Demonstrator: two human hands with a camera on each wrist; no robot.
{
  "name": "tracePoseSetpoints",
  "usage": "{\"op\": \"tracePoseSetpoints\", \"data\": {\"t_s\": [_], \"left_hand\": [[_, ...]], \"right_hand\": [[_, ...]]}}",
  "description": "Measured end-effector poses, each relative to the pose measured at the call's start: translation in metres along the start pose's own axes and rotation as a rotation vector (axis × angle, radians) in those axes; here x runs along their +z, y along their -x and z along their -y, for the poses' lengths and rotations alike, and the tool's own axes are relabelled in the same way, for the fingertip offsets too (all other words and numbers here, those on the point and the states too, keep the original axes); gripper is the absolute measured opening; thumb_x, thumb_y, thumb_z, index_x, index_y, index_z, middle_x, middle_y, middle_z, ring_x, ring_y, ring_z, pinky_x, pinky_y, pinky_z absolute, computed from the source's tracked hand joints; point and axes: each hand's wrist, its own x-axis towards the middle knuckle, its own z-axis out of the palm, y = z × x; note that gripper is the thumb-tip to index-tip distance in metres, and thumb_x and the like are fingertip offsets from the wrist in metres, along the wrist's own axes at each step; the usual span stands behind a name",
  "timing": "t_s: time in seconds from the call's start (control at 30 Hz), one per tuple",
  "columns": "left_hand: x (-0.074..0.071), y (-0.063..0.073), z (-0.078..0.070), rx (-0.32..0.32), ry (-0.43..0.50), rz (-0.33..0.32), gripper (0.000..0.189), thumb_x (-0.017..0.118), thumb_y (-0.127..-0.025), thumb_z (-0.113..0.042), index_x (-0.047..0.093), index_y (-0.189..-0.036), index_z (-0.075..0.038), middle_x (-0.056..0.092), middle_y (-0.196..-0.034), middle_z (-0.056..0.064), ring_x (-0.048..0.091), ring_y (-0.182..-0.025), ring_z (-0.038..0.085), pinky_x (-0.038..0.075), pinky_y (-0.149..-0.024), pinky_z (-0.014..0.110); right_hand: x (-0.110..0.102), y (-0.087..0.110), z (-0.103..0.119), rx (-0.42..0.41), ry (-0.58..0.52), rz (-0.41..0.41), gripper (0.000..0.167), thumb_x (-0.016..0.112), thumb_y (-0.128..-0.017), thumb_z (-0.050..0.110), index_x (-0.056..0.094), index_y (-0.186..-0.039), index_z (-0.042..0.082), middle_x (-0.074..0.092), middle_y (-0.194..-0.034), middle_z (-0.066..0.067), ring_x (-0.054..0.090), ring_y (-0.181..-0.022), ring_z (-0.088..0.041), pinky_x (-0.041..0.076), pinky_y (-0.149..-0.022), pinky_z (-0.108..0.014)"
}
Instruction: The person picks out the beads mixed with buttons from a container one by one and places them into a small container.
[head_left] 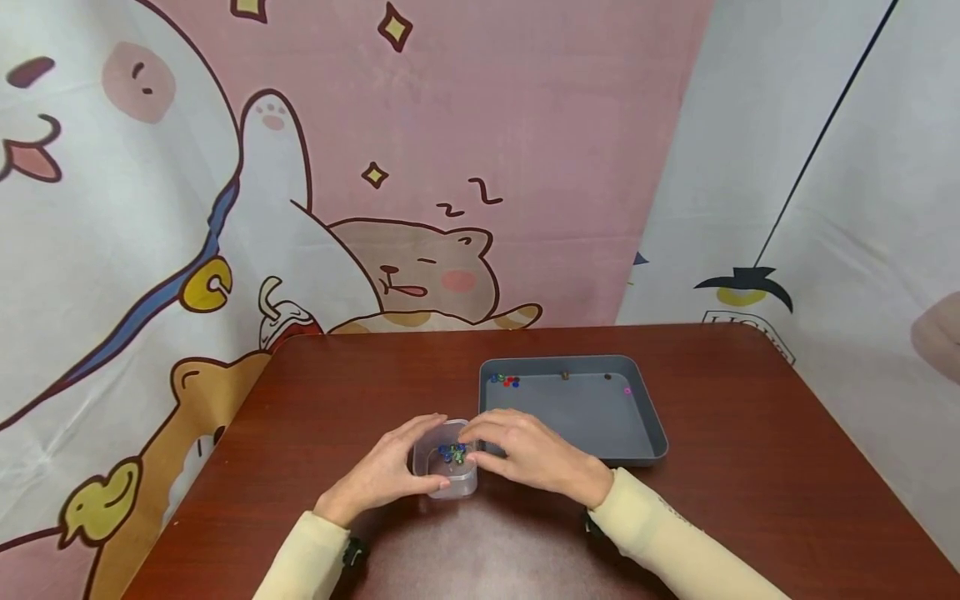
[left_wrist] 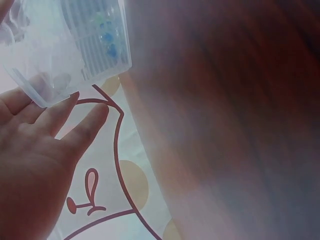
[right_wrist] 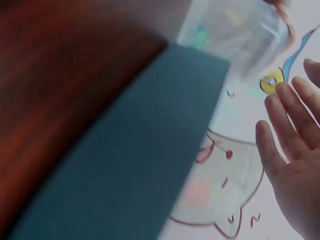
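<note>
On the counter (head_left: 360, 375) is set the tray (head_left: 592, 421); just beside it, the clear tub (head_left: 455, 490) is clasped in the grip of the left hand (head_left: 390, 467); whether anything is pinched by the right hand (head_left: 528, 450) cannot be told. Spilling might be caused by tipping; the mouth is turned upward, no long axis evident. Inside, beads (head_left: 452, 452) are clustered.

A: Where is the container (head_left: 454, 487) located?
B: Between the left hand (head_left: 386, 472) and the right hand (head_left: 528, 450), with beads (head_left: 452, 453) inside.
A: And the tray (head_left: 592, 417)?
B: On the table (head_left: 360, 383), beyond the right hand and right of the container. A bead cluster (head_left: 507, 382) lies past that hand's fingers, in the far left corner; separate pieces (head_left: 565, 376) lie farther right.
</note>
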Motion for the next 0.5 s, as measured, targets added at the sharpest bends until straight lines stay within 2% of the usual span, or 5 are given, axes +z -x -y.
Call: {"op": "tracePoseSetpoints", "data": {"t_s": [0.17,0.33,0.5], "left_hand": [[0.0,-0.001,-0.001,-0.002,-0.019,-0.009,0.089,0.088,-0.08,-0.049,0.051,-0.153,-0.015,0.05,-0.154,0.008,0.051,-0.139,0.027,0.044,-0.109,0.054],[0.0,-0.001,-0.002,-0.005,-0.035,-0.014,0.089,0.088,-0.079,-0.049,0.052,-0.152,-0.013,0.051,-0.154,0.008,0.051,-0.138,0.026,0.044,-0.11,0.054],[0.0,0.0,-0.002,-0.018,-0.033,-0.009,0.09,0.087,-0.079,-0.053,0.052,-0.152,-0.014,0.05,-0.154,0.007,0.051,-0.138,0.026,0.044,-0.11,0.054]], "right_hand": [[-0.033,0.011,-0.008,0.071,-0.011,0.002,0.029,0.071,-0.1,0.027,0.073,-0.127,0.017,0.067,-0.134,0.002,0.061,-0.126,-0.015,0.051,-0.103,-0.043],[-0.066,0.026,-0.022,0.178,0.011,0.022,0.033,0.074,-0.098,0.027,0.072,-0.13,0.016,0.063,-0.142,0.002,0.058,-0.132,-0.017,0.049,-0.105,-0.047],[-0.087,0.039,-0.036,0.263,0.044,0.059,0.036,0.075,-0.098,0.025,0.071,-0.132,0.015,0.06,-0.146,-0.001,0.056,-0.135,-0.022,0.05,-0.104,-0.048]]}}
